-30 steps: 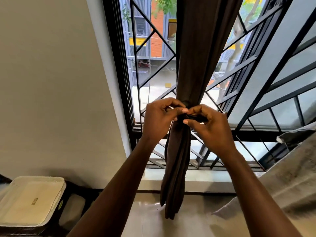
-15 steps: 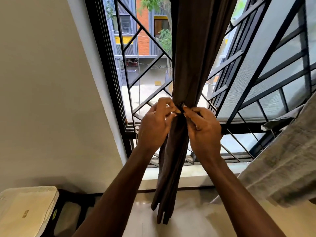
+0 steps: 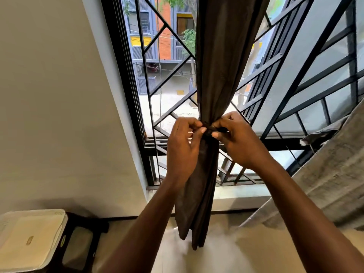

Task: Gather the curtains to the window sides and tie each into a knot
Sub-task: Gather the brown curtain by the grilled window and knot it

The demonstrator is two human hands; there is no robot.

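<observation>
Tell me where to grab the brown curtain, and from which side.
I'd grip the brown curtain at its bunched waist, where the folds narrow most; above it fans wide. Come level from both sides, as the left hand and right hand pinch it.

A black diagonal-barred metal grille (image 3: 167, 29) fronts a street view of an orange-and-grey building (image 3: 164, 50) and a leafy tree (image 3: 189, 39). Indoors, a plain beige wall (image 3: 49, 95) meets a pale glossy floor (image 3: 216, 257); a cream lidded box (image 3: 29, 233) sits on a dark stool (image 3: 86, 223) at lower left.
</observation>
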